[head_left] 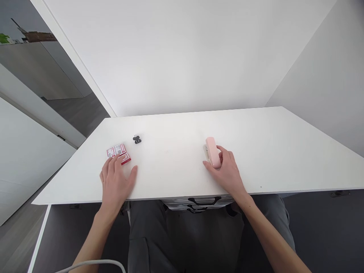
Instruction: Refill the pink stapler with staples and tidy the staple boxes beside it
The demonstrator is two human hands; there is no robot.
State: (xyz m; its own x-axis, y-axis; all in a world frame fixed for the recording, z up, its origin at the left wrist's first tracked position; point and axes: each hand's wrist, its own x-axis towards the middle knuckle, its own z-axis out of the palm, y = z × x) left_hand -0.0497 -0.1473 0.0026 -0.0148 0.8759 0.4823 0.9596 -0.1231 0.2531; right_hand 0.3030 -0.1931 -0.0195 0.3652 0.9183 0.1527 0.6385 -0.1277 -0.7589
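Observation:
A pink stapler (212, 151) lies on the white desk, right of the middle, pointing away from me. My right hand (227, 174) is closed round its near end, thumb on the left side and fingers on the right. Over at the left, small red-and-white boxes (116, 150) with printed labels lie side by side. My left hand (116, 184) reaches over their near edge, fingers stretched and thumb apart, and partly hides them. Whether its fingertips touch the boxes I cannot tell. Just beyond the boxes is a small black object with a light tip (137, 139).
The white desk (170, 167) meets a wall at its far edge. Drawers with black handles (204, 201) are below its front edge, near my legs. A pale cable (96, 261) crosses my left forearm. A doorway (71, 91) opens at the left.

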